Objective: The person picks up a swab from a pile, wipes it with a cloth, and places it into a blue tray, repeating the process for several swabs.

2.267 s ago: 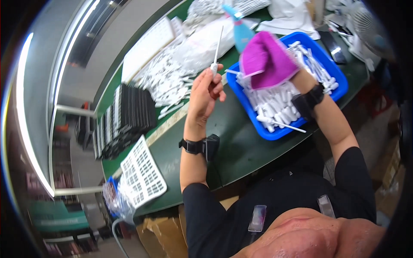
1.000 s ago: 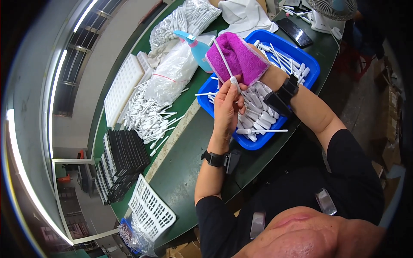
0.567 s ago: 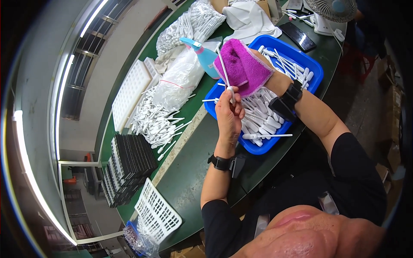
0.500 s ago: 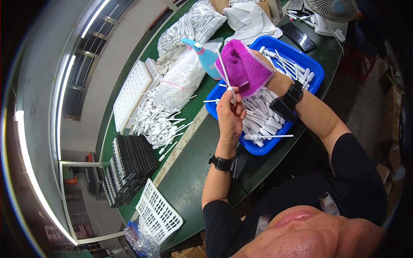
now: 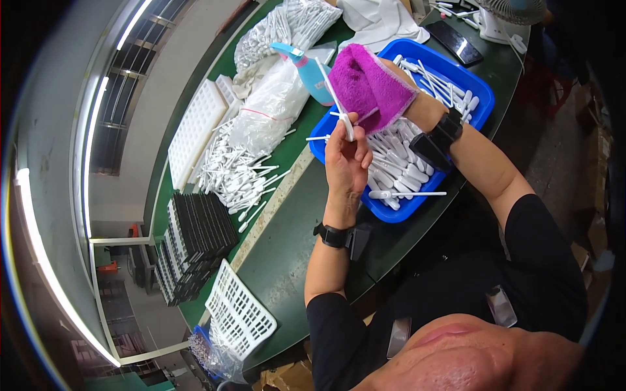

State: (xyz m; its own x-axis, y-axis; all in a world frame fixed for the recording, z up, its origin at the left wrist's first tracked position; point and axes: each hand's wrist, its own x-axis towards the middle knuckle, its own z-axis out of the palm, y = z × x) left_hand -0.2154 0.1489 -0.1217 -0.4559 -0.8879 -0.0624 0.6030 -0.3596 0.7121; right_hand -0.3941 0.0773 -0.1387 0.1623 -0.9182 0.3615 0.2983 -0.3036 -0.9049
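Between the fingertips of my left hand (image 5: 347,155) is a white plastic stick (image 5: 334,91) with a wider end, its thin shaft slanting up beside the cloth. A magenta towelling cloth (image 5: 365,85) wraps my right hand (image 5: 396,73) and hides its fingers; the hand grips the cloth close to the stick. Under both hands lies a blue tray (image 5: 484,98) full of similar white sticks with oval ends (image 5: 391,159). One more stick (image 5: 407,194) rests across the tray's near side.
A light-blue spray bottle (image 5: 313,78) stands behind the tray, near clear plastic bags (image 5: 270,120). Loose white sticks (image 5: 235,173) lie heaped on the green table. Further left are stacked black trays (image 5: 202,228), a white grid (image 5: 241,313) and a perforated white block (image 5: 195,133). A phone (image 5: 454,42) lies at the back.
The view has shifted slightly. My left hand's stick now leans further left, and the magenta cloth sits a little apart from its upper shaft.
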